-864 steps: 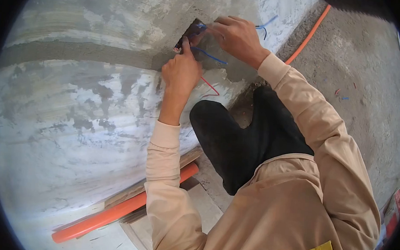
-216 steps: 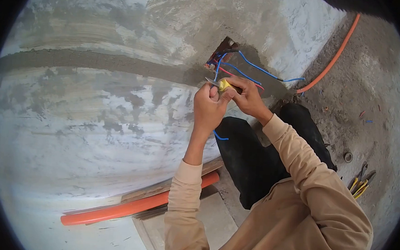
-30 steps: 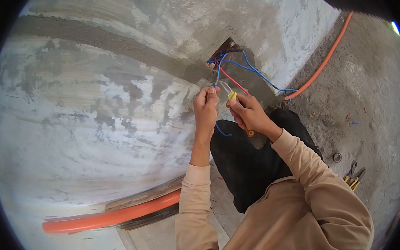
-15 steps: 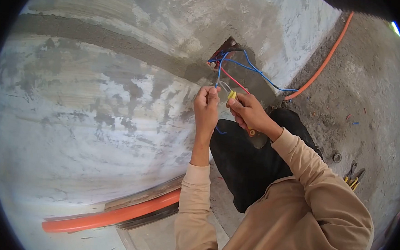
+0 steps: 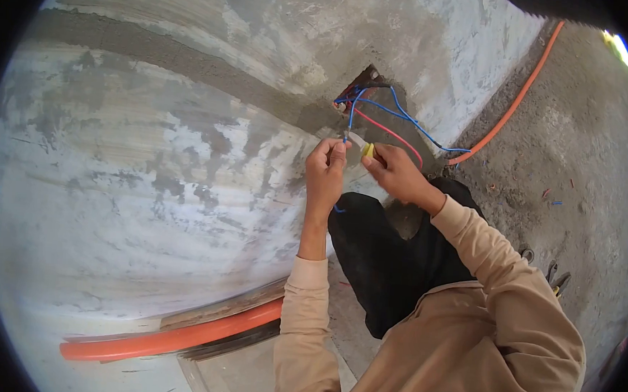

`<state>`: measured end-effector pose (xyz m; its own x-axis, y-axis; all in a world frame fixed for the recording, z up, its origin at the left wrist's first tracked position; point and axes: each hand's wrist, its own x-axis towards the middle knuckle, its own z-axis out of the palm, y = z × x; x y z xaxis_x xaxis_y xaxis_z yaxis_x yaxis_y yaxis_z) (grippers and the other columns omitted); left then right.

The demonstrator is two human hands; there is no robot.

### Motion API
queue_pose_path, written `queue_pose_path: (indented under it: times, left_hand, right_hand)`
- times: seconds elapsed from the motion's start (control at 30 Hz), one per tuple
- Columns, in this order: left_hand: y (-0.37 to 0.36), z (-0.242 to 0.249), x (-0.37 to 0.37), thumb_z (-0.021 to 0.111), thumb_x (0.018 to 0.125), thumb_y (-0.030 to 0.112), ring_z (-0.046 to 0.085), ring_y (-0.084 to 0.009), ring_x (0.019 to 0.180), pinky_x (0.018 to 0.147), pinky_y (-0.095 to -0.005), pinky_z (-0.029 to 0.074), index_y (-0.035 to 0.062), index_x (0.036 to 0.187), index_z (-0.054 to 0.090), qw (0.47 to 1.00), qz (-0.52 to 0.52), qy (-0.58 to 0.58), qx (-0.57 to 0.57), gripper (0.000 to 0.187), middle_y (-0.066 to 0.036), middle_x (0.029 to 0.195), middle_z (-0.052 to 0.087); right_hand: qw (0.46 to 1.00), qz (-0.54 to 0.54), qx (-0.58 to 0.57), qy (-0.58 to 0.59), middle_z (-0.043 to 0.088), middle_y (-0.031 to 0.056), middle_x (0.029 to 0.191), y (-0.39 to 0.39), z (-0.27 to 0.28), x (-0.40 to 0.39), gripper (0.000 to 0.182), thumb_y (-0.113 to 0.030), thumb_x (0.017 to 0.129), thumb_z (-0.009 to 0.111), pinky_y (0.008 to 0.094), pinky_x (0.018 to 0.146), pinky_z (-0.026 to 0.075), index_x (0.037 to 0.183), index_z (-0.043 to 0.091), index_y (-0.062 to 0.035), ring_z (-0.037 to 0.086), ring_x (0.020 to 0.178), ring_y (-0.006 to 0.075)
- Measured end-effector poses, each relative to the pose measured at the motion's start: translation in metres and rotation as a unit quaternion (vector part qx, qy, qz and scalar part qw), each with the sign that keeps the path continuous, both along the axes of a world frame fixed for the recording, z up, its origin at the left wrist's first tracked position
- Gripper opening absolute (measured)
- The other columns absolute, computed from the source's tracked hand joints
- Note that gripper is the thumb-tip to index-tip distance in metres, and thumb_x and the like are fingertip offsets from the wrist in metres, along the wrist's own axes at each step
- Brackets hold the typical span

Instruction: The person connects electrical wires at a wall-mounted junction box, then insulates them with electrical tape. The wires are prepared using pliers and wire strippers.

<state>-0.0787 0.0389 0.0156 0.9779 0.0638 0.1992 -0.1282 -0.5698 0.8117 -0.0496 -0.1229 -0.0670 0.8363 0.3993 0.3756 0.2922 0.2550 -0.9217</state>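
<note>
Several blue wires [image 5: 400, 109] and a red wire [image 5: 386, 128] come out of a recessed wall box [image 5: 358, 84]. Pinched in my left hand [image 5: 325, 169] is a blue wire that hangs down from the box. Closed around a yellow-handled tool [image 5: 368, 153], my right hand [image 5: 401, 174] is just right of the left one. The tool's metal end [image 5: 355, 139] meets the wire right by my left fingertips. My palm and fingers hide most of its handle.
An orange conduit [image 5: 515, 100] runs along the floor edge at the right. Yellow-handled pliers [image 5: 559, 283] and a small ring [image 5: 527, 254] lie on the rough floor. A thicker orange pipe [image 5: 176, 337] lies at lower left beside boards.
The tool's end has closed in on the blue wire, and its orange lower handle part is no longer visible. The box and wires have shifted slightly right and down in view.
</note>
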Motion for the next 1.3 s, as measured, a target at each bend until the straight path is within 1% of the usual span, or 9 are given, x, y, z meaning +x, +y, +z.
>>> queue_pose_path:
  times: [0.07,0.13,0.2,0.4,0.53,0.63,0.93,1.13,1.3]
  left_hand:
    - [-0.003,0.003,0.001,0.053,0.099,0.021,0.038,-0.0046,0.061,0.054,-0.0229,0.031,0.0014,0.094,0.064,1.000,-0.006,0.004,0.021,0.023,0.005,0.068,0.048]
    - [-0.003,0.005,0.004,0.052,0.100,0.022,0.039,-0.0049,0.062,0.054,-0.0238,0.032,0.0015,0.090,0.063,0.998,-0.006,0.003,0.058,0.025,0.004,0.068,0.047]
    - [-0.009,-0.002,0.006,0.051,0.100,0.025,0.040,-0.0061,0.062,0.055,-0.0253,0.034,0.0012,0.086,0.061,0.999,0.006,-0.005,0.040,0.029,0.003,0.066,0.047]
    - [-0.033,0.009,0.005,0.064,0.087,0.049,0.055,-0.0211,0.062,0.060,-0.0375,0.043,-0.0026,0.078,0.060,0.991,0.054,0.076,0.101,0.053,-0.014,0.069,0.060]
    - [-0.037,0.003,0.010,0.072,0.079,0.054,0.047,-0.0203,0.055,0.055,-0.0390,0.040,-0.0038,0.069,0.057,0.986,0.092,0.063,0.120,0.061,-0.013,0.060,0.053]
    - [-0.049,-0.006,0.012,0.073,0.080,0.049,0.042,-0.0166,0.052,0.051,-0.0367,0.037,-0.0033,0.063,0.056,0.967,0.128,-0.038,0.218,0.058,-0.010,0.055,0.048]
    - [-0.020,0.004,-0.002,0.055,0.098,0.020,0.032,-0.0002,0.047,0.042,-0.0182,0.022,0.0055,0.104,0.057,0.961,0.104,0.065,-0.248,0.015,0.007,0.064,0.041]
    - [-0.014,0.024,-0.002,0.053,0.099,0.018,0.031,0.0007,0.048,0.041,-0.0179,0.022,0.0048,0.102,0.060,0.952,0.064,0.112,-0.276,0.015,0.009,0.063,0.040]
    - [-0.009,0.017,0.002,0.055,0.099,0.025,0.032,-0.0004,0.045,0.040,-0.0194,0.024,0.0064,0.103,0.060,0.981,0.055,0.099,-0.160,0.020,0.009,0.061,0.040]
  right_hand:
    - [0.833,0.340,0.211,0.383,0.047,0.0003,0.062,-0.023,0.022,0.001,0.030,-0.028,0.101,0.049,0.0259,0.038,0.034,0.091,0.056,-0.0009,0.040,0.044,0.0077]
    - [0.973,0.153,0.019,0.172,0.056,0.0041,0.067,-0.018,0.018,0.005,0.030,-0.028,0.101,0.049,0.0289,0.038,0.038,0.091,0.056,-0.0002,0.049,0.045,0.0105]
    - [0.956,-0.127,-0.210,-0.159,0.060,0.0064,0.072,-0.008,0.017,0.002,0.031,-0.028,0.102,0.047,0.0286,0.039,0.040,0.095,0.056,0.0002,0.052,0.047,0.0110]
    - [0.925,0.283,0.015,0.253,0.062,0.0059,0.068,-0.042,0.044,0.012,0.031,-0.028,0.100,0.050,0.0287,0.042,0.045,0.095,0.059,0.0013,0.057,0.051,0.0112]
    - [0.940,-0.097,-0.237,-0.225,0.067,0.0176,0.082,-0.022,0.005,0.021,0.023,-0.018,0.091,0.059,0.0384,0.052,0.052,0.106,0.055,-0.0005,0.066,0.060,0.0308]
    - [0.854,-0.227,-0.437,-0.168,0.066,0.0216,0.082,-0.029,0.022,-0.011,0.022,-0.016,0.087,0.062,0.0459,0.060,0.051,0.101,0.057,0.0000,0.065,0.069,0.0392]
    - [0.983,-0.180,-0.016,0.039,0.051,0.0151,0.056,-0.019,0.032,-0.028,0.029,-0.025,0.085,0.071,0.0391,0.050,0.038,0.080,0.061,0.0025,0.044,0.049,0.0247]
    - [0.993,-0.110,0.001,0.051,0.055,0.0040,0.062,0.035,0.030,0.027,0.022,-0.020,0.086,0.071,0.0300,0.054,0.040,0.091,0.067,0.0021,0.044,0.059,0.0084]
    - [0.951,-0.241,-0.139,-0.138,0.067,0.0121,0.080,0.011,0.037,0.022,0.017,-0.007,0.078,0.067,0.0372,0.059,0.048,0.094,0.067,-0.0008,0.063,0.067,0.0231]
